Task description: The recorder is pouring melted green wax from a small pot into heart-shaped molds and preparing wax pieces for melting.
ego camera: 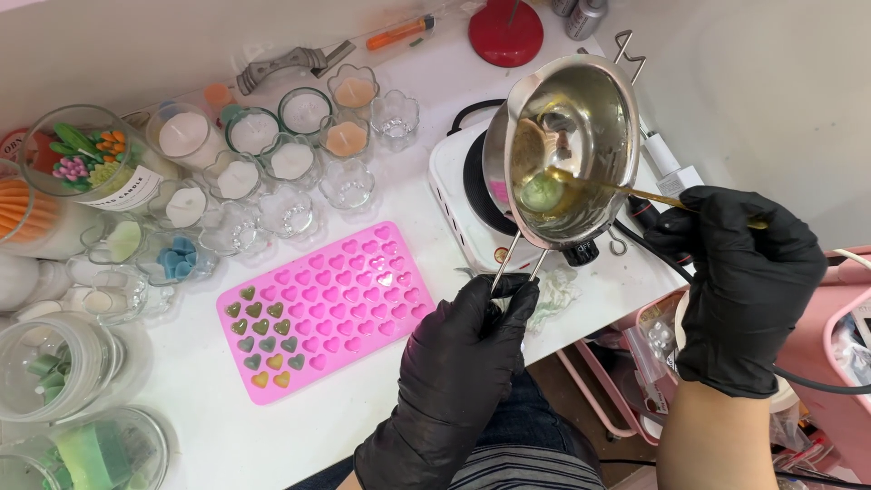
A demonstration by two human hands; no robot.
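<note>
Head view: left hand, black-gloved, clamped on wire handle of steel melting pot, tilted above white hotplate; right hand pinching gold spoon dipped into green wax; pink heart mould just beside, on white table.

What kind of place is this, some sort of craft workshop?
Probably a home candle-making bench: a metal melting pot over a small hot plate, a pink heart-shaped silicone mould, and glass cups of set wax.
</note>
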